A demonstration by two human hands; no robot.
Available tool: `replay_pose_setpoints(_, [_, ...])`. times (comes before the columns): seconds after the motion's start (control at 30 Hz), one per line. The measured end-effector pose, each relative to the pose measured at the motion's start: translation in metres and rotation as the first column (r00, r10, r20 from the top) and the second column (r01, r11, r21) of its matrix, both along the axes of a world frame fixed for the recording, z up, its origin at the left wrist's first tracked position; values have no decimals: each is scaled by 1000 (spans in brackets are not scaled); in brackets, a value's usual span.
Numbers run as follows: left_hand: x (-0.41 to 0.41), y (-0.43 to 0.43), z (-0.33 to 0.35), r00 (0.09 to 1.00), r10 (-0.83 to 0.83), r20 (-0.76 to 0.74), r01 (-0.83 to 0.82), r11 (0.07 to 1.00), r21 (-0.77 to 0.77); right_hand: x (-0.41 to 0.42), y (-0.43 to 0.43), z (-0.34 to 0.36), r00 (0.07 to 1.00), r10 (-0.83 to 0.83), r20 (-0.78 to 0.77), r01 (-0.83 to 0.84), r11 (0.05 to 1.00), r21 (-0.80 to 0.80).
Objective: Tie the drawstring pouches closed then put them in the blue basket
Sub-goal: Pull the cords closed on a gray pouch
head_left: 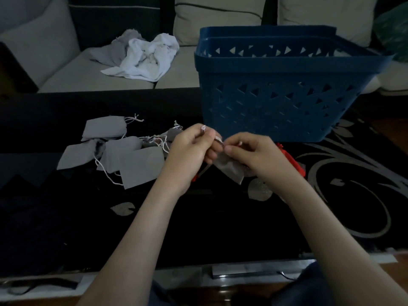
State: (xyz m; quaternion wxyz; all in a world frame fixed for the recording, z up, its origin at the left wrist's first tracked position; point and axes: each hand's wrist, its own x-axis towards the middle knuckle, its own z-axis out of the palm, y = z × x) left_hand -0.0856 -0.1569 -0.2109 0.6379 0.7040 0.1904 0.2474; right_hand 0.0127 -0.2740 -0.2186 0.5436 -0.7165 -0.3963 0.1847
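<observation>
A small grey drawstring pouch hangs between my two hands above the dark table. My left hand pinches its string near the pouch mouth, fingers curled. My right hand pinches the pouch's top from the other side. Several more grey pouches with white strings lie in a loose heap to the left of my hands. The blue basket with triangular holes stands on the table just behind my hands, to the right. What is inside the basket is hidden.
Something red lies on the table under my right hand, mostly hidden. A sofa with crumpled white and grey cloths runs behind the table. The table's near edge is close to my body.
</observation>
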Motion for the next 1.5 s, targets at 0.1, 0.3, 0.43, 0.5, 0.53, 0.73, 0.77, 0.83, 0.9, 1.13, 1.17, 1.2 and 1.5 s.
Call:
replay_pose_setpoints(0.1, [2,-3,1,991,-39,131,59,987,-148,-5,5,-5,998,54,-14,-54,999,2])
replay_pose_setpoints(0.3, [0,10,-4,985,-165,49,162,985,53,-11,2,2,979,100,-178,-80,990,113])
replay_pose_setpoints(0.43, [-3,18,-7,987,-154,-50,161,966,205,-13,2,2,976,107,-189,-78,985,154])
replay_pose_setpoints(0.5, [-2,18,-9,994,-103,-48,111,969,222,-13,3,1,980,88,-179,-59,985,161])
replay_pose_setpoints(0.53, [-1,18,-10,996,-76,-45,84,971,222,-13,4,0,981,75,-176,-45,985,168])
replay_pose_setpoints(0.73, [2,13,-14,999,10,-45,0,975,224,-18,9,-3,985,-17,-171,52,977,205])
replay_pose_setpoints(0.77, [2,11,-14,999,7,-50,5,973,229,-18,10,-3,988,-24,-155,56,977,204])
replay_pose_setpoints(0.83, [1,10,-13,998,-9,-55,21,974,227,-19,10,-4,988,-67,-136,95,973,212])
replay_pose_setpoints(0.9, [0,9,-9,997,-50,-50,61,969,238,-18,11,-5,990,-107,-97,127,965,228])
replay_pose_setpoints(1.13, [-4,7,-8,982,-181,-52,189,935,300,-15,9,-5,985,-170,-38,174,945,277])
replay_pose_setpoints(1.17, [-5,7,-6,979,-197,-43,202,938,281,-16,9,-3,987,-149,-57,159,942,296])
replay_pose_setpoints(1.2, [-7,7,-5,976,-214,-35,216,942,258,-16,9,-2,989,-129,-76,147,937,318])
replay_pose_setpoints(1.5, [-1,2,-10,984,-175,20,160,939,303,-21,9,-3,998,-22,-64,45,923,381])
